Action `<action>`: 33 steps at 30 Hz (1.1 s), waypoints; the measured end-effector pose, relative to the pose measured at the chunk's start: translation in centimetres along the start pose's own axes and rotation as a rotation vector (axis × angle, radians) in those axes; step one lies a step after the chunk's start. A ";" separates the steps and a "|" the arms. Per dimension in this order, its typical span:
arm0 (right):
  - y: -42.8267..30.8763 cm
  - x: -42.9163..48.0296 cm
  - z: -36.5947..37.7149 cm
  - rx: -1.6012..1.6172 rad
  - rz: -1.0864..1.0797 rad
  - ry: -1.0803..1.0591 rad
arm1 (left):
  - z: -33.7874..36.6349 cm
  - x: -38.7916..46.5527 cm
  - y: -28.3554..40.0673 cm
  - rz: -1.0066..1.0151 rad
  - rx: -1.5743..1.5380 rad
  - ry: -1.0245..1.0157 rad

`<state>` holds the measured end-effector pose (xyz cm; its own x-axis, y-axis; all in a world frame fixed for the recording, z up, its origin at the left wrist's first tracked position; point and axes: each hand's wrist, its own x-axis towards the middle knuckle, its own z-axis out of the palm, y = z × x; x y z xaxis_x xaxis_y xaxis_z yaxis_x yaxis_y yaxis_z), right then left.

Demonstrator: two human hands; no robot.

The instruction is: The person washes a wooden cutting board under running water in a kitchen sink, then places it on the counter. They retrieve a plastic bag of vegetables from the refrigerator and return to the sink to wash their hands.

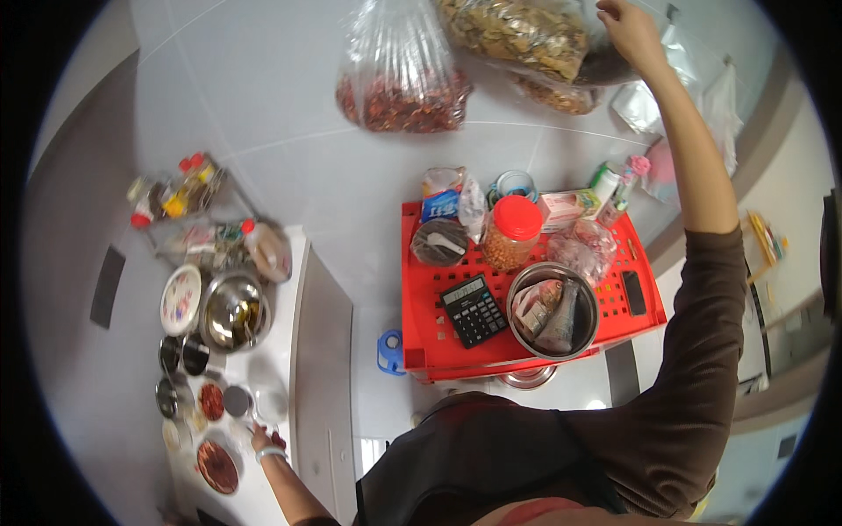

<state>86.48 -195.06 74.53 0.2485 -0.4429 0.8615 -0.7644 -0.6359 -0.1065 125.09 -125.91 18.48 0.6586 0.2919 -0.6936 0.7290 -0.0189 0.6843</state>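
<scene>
My right hand [625, 29] is raised at the top right, fingers curled, in front of a dark bag [606, 60] beside a clear bag of dried slices [526, 33]; whether it grips anything is unclear. My left hand [268, 442], with a pale band at the wrist, is low over the white counter [263, 486], close to a grey-lidded container [237, 401] and a translucent bowl [270, 398]. Its fingers are too small and blurred to tell what they hold. Nearby are a bowl of red seasoning [211, 402] and a plate of dark red paste [218, 467].
A red plastic crate [421, 309] before me bears a steel pot [589, 329] of fish pieces, a calculator [473, 312], a red-lidded jar [512, 240] and a phone [633, 293]. A bag of dried chillies [408, 98] hangs above. A steel bowl [227, 309] stands on the counter.
</scene>
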 end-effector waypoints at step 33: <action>6.9 16.2 11.2 -0.248 -0.603 0.128 | 48.9 -76.9 30.0 2.039 0.419 -0.508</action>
<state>91.86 -213.74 82.21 0.6141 0.0334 0.7885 -0.6319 -0.5777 0.5166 105.42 -195.71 81.34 0.3041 -0.6194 0.7238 -0.9397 -0.0704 0.3346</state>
